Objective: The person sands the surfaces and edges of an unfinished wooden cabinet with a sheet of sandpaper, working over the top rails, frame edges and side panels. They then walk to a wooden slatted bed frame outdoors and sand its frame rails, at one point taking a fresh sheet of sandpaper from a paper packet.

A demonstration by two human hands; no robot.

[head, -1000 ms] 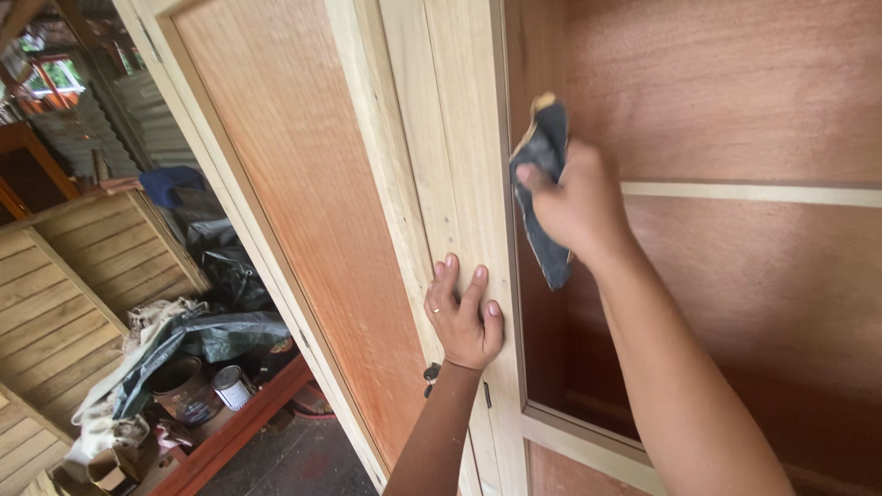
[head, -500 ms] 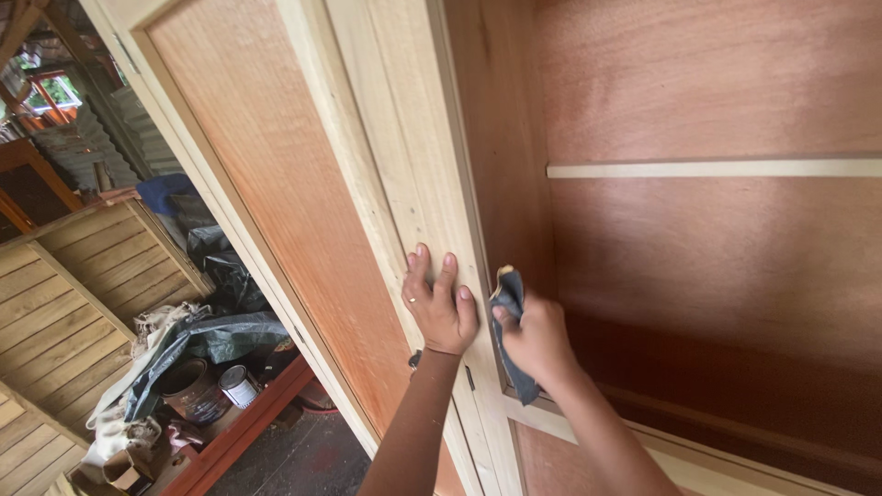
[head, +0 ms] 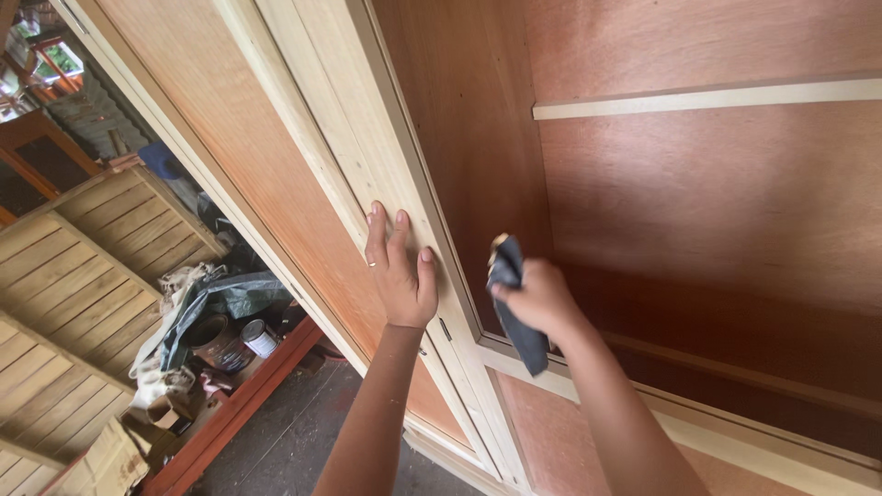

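My left hand [head: 398,271] lies flat with spread fingers against the pale wooden upright [head: 363,138] of a tall wardrobe frame. My right hand [head: 542,298] grips a folded dark grey abrasive sheet [head: 514,308] and holds it against the inner edge of that upright, low down, just above the pale bottom rail [head: 735,432]. Behind it is the reddish-brown plywood interior [head: 735,211] with a pale shelf strip [head: 707,96] across it.
A reddish plywood door panel [head: 220,138] stands open to the left. Further left are slatted wooden panels [head: 64,303], a dark tarp [head: 225,298], paint tins [head: 257,338] and clutter on a red-edged ledge [head: 248,400] above a dark floor [head: 294,445].
My right hand slid the abrasive sheet down the upright's inner edge from near shelf height to just above the bottom rail. The left hand stayed pressed on the upright.
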